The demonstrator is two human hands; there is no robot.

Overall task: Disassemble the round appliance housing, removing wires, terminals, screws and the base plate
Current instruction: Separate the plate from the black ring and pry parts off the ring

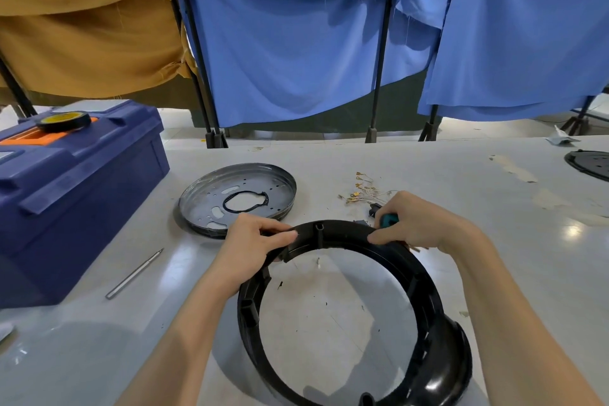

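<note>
Head view: we look down at our two hands on a black round plastic housing ring [333,232], which lies on the pale glossy table [514,241] right in front of us, its open middle showing the tabletop.

Our left hand [253,241] pinches the ring's far rim, thumb on top and fingers curled under. Our right hand [418,221] has its fingers curled round a teal tool handle [388,219] while its thumb presses on the same rim, a little to the right.

The only label we can find is a yellow one on the black tape roll [64,120], and its print is too small for us to read. That roll sits on the lid of a dark blue plastic toolbox [75,194] with an orange handle [29,140], at our left.

Just beyond our left hand lies the grey round metal base plate [204,198], apart from the ring, with a thin black rubber loop [245,201] around its centre hole. A bundle of pale wires with brass terminals [362,193] lies loose beyond our right hand. A slim silver driver shaft [135,273] rests between the toolbox and our left forearm. A second black round part [590,165] shows at the far right edge.

Behind the table, blue cloth sheets [296,59] and a mustard cloth [82,26] hang on black stands [380,69].
</note>
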